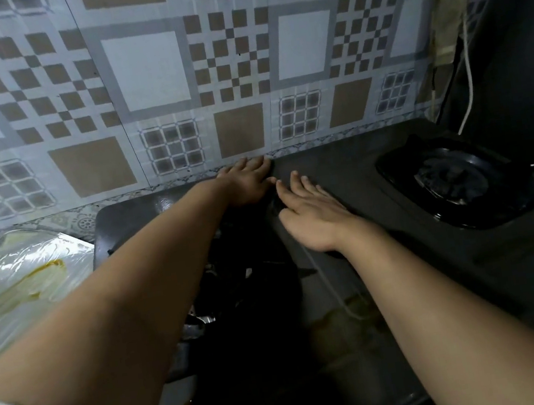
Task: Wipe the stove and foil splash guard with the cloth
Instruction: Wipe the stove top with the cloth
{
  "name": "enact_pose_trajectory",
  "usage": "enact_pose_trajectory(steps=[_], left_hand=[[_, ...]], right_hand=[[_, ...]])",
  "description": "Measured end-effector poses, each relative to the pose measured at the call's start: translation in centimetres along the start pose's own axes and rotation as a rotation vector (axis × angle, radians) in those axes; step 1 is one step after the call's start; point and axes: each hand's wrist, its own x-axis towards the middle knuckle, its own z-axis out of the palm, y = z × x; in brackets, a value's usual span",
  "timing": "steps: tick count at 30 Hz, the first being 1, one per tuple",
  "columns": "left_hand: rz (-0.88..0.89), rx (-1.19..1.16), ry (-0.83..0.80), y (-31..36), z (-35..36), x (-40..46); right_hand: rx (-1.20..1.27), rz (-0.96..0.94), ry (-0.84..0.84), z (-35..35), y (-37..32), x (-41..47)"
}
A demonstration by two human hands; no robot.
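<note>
On stove (350,169), both hands (249,184) (313,219) lie flat.

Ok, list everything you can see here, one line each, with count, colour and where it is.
Stove: one, dark grey, across centre and right.
Burner: one, black, right side of the stove.
Splash guard: one, silver with brown checks, upright behind the stove.
Foil sheet: one, shiny with yellow stains, lying left of the stove.
Cable: one, white, hanging at right.
Cloth: none clearly visible.
Left hand: flat at the guard's base.
Right hand: flat on the stove.
</note>
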Motion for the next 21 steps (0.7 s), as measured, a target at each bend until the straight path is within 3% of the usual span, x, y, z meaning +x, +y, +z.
enact_pose_trajectory(steps=[5,11,14,21], left_hand=[[0.029,0.031,0.022,0.2,0.3,-0.8],[0.064,0.044,0.051,-0.2,0.7,-0.8],[0.076,0.044,0.074,-0.5,1.0,-0.5],[0.091,0.055,0.09,-0.7,1.4,0.1]], right_hand=[[0.292,-0.005,0.205,-0.3,0.3,-1.8],[-0.08,-0.114,0.051,-1.0,1.8,-2.8],[-0.195,-0.146,0.064,0.1,1.1,-2.9],[-0.153,-0.144,0.029,-0.3,2.3,-2.3]])
